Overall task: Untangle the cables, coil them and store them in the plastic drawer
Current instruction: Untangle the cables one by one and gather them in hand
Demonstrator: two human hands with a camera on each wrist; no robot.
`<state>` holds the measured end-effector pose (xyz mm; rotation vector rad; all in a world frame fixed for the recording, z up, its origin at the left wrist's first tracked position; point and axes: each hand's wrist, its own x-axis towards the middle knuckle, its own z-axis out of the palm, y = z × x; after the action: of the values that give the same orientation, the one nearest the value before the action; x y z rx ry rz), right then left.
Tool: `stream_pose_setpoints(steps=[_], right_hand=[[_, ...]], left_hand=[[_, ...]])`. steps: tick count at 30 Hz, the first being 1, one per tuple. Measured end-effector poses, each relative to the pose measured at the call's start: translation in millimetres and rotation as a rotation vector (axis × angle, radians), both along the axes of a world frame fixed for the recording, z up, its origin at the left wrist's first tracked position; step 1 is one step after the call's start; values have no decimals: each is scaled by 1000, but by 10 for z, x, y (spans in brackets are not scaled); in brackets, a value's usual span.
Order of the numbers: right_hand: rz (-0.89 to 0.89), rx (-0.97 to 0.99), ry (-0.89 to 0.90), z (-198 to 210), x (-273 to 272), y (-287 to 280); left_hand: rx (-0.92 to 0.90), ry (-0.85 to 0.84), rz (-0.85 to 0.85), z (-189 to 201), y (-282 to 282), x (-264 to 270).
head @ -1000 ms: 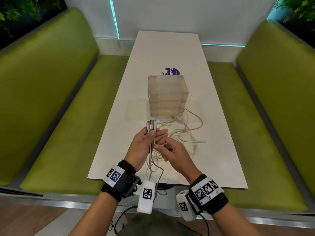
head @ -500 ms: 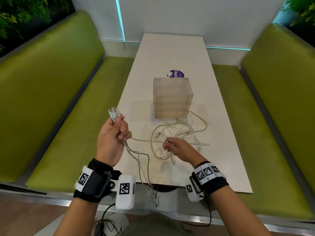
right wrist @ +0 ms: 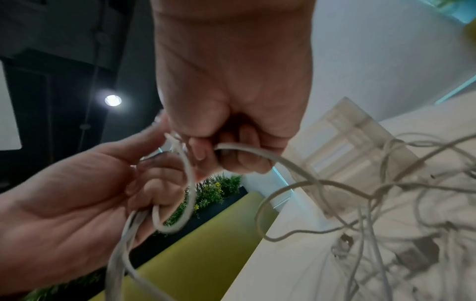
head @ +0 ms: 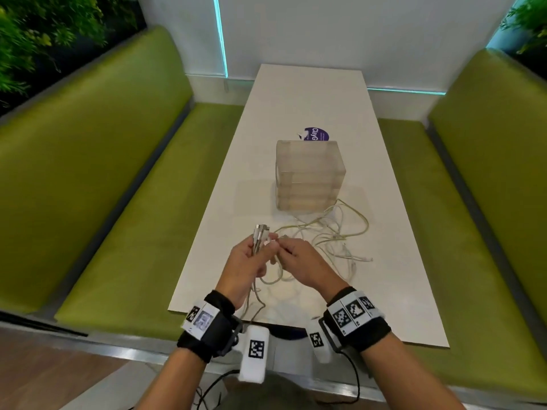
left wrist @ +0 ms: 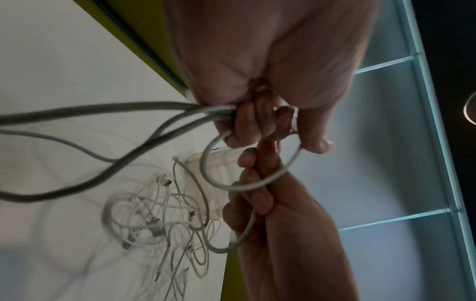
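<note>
A tangle of white cables point(head: 331, 238) lies on the white table point(head: 310, 93) in front of the translucent plastic drawer unit point(head: 309, 176). My left hand point(head: 251, 261) grips a bundle of cable ends point(head: 260, 235), the plugs sticking up above my fingers. My right hand point(head: 299, 258) is right beside it and pinches a cable loop point(left wrist: 247, 173) that runs between both hands. In the right wrist view the loop point(right wrist: 185, 183) curves from my right fingers into the left palm. More cable hangs from my left hand over the table's near edge.
Green benches point(head: 88, 173) flank the table on both sides. A purple sticker point(head: 316, 134) lies behind the drawer unit. Loose cable ends point(head: 355, 257) trail to the right of the pile. A white wall closes off the table's far end.
My left hand, which had swung out to the left with the cable ends, has come back to the middle. My right hand has risen from the pile to meet it.
</note>
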<state>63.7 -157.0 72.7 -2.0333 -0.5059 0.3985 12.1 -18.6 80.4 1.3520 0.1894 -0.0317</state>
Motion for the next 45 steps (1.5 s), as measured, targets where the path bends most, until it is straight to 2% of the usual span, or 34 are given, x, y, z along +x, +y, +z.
stream_pose_setpoints(steps=[5,7,9,13,16,19,23,26,31,36,40,45], right_hand=[[102,-196,-124,38,2,-37],[152,-353,-143,-12,59,-83],[140,-419,-100,-128,143,-148],[33,-404,-44,-419,343,-314],[-92,-293,-20,-528,470,-469],[-164,-164,-13,-496,505,-534],[-143,-71,-74,-369,464,-436],[-63,-38,-133,-257,395,-329],[54,-132,-239,-222,275,-241],[133,-235,-316,-220,227,-240],[73,-257,-305,-229,221,-196],[-3,-281,-215,-374,401,-236]], left_hand=[[8,18,98,4,26,60],[-71,-27,133,55,84,62],[-160,-72,182,144,179,77],[-273,-166,285,449,381,67],[-345,-245,396,668,581,35],[-256,-229,429,621,700,61],[72,-86,322,245,518,116],[197,2,167,34,207,95],[172,8,56,60,-173,137],[168,31,43,1,-164,214],[117,41,64,14,-122,241],[-5,-83,86,160,-52,206]])
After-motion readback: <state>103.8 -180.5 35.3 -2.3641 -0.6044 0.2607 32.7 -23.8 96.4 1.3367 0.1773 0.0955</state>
